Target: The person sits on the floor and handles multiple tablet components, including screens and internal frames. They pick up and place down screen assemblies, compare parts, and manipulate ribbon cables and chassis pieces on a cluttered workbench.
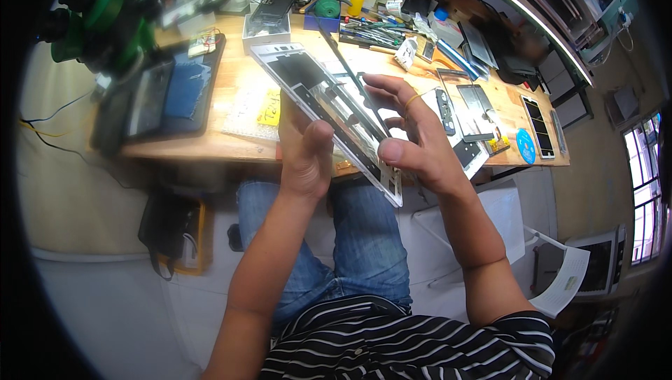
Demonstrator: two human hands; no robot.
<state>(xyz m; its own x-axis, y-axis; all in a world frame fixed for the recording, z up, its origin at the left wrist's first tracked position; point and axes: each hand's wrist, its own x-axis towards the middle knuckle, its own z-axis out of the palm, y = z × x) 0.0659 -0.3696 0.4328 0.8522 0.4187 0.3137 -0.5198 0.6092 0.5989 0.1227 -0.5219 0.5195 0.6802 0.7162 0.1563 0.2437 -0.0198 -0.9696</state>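
Note:
Raised over the front edge of the bench is a flat device frame with a white rim and dark inner panels, tilted down to the right. My left hand supports it from the left, thumb along its edge and the other fingers hidden behind. A thin dark panel stands at an angle above the frame, seen nearly edge-on. My right hand is curled around the panel's right side, fingers behind it. Its thumb presses near the lower end, where panel and frame come close; whether they touch there I cannot tell.
A green microscope stands at left, beside a dark mat with blue cloth. A yellow note lies near the left hand. Behind are a white box, a yellow bottle and many tools. A white-framed device lies at right.

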